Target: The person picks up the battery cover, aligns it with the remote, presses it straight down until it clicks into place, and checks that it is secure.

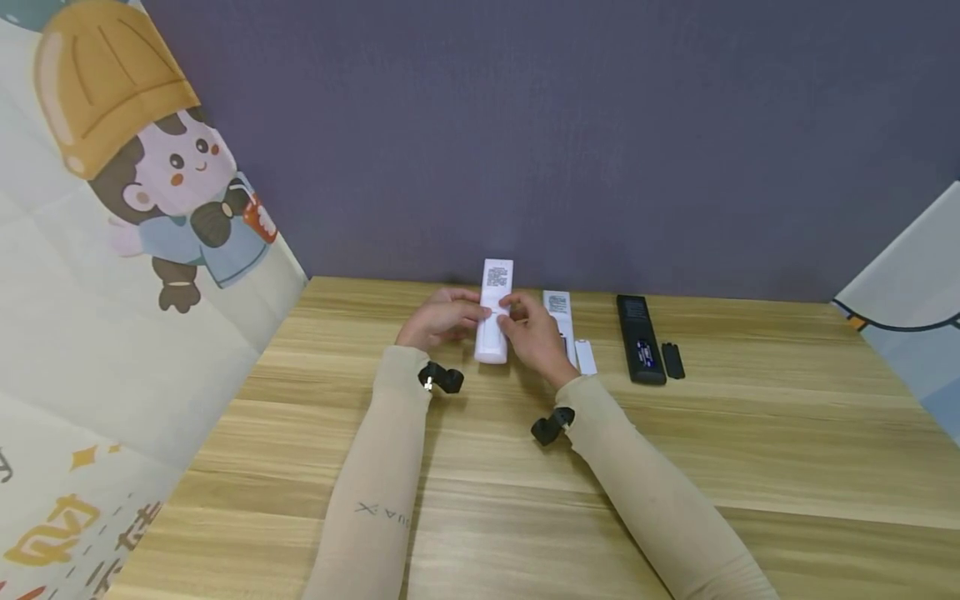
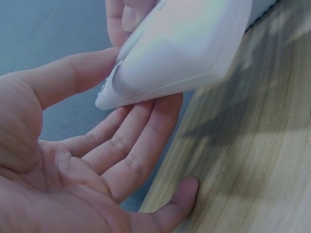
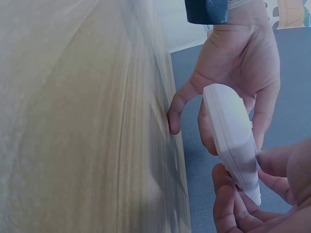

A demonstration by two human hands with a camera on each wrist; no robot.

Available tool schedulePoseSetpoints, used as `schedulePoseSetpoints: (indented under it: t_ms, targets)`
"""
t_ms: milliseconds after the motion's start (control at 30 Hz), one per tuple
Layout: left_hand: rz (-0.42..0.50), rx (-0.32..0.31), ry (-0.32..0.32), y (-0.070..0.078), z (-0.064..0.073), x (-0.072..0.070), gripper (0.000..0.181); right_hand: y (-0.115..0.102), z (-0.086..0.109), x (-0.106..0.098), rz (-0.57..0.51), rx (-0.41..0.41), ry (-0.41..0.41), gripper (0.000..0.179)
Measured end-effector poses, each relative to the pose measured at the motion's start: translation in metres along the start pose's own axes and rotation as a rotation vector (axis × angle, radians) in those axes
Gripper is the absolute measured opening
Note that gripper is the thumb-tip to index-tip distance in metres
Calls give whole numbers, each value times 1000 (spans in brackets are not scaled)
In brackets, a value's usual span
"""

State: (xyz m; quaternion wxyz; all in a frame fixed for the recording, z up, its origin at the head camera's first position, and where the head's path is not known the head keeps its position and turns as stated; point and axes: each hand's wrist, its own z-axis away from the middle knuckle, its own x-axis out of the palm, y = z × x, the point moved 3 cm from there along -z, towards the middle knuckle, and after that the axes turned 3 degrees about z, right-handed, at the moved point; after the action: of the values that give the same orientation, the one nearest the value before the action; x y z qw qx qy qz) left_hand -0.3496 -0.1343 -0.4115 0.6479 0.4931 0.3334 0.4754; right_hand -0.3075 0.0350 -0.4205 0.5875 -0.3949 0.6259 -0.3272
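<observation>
In the head view, a white remote control [image 1: 492,337] is held above the table, its labelled back facing up. My left hand [image 1: 442,318] pinches its left edge, thumb on the back face and fingers underneath, as the left wrist view also shows on the remote [image 2: 194,43]. The right hand [image 1: 534,337] grips the opposite edge, its thumb near the seam across the middle of the back. From the right wrist view, both hands hold the remote [image 3: 233,131] between thumbs and fingers. The left little finger touches the tabletop.
Right of the hands lies a second white remote [image 1: 557,307], partly hidden by the right hand, with a white battery cover [image 1: 586,357] beside it. Farther right is a black remote [image 1: 637,333] with batteries showing, its black cover [image 1: 672,361] alongside. A dark wall panel [image 1: 525,150] borders the wooden table [image 1: 495,500].
</observation>
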Motion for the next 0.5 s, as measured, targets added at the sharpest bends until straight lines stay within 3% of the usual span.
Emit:
schedulePoseSetpoints:
  t_ms: [500]
  targets:
    - [25, -10, 69, 10, -22, 8, 42, 5, -30, -17, 10, -19, -67, 27]
